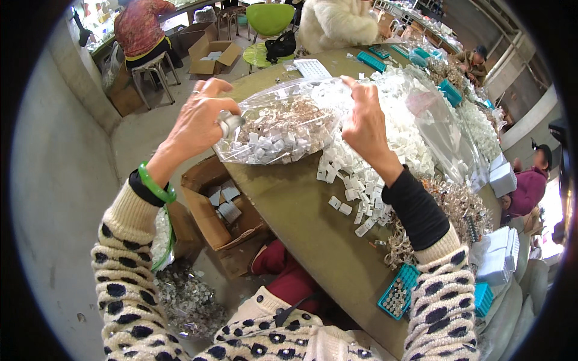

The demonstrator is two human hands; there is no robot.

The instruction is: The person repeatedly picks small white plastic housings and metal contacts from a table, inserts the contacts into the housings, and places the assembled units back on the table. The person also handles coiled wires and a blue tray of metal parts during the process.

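Observation:
A clear plastic bag (288, 129) is stretched between my hands above the table's left edge. Small white plastic pieces and brownish, shiny bits lie inside it. My left hand (198, 117), with a green bangle at the wrist, is closed at the bag's left side. By its thumb is a whitish-grey thing (230, 123) whose kind I cannot make out. At the bag's right upper edge my right hand (365, 123) pinches the plastic, its fingertips partly hidden. Just right of it spreads a large heap of small white plastic pieces (397, 135).
An open cardboard box (189, 201) stands below the table's left edge. A teal tray (394, 295) of small round parts sits near my right forearm, beside tangled brownish metal strips (454, 210). A white grid tray (312, 69) lies farther back. Several people are around the room.

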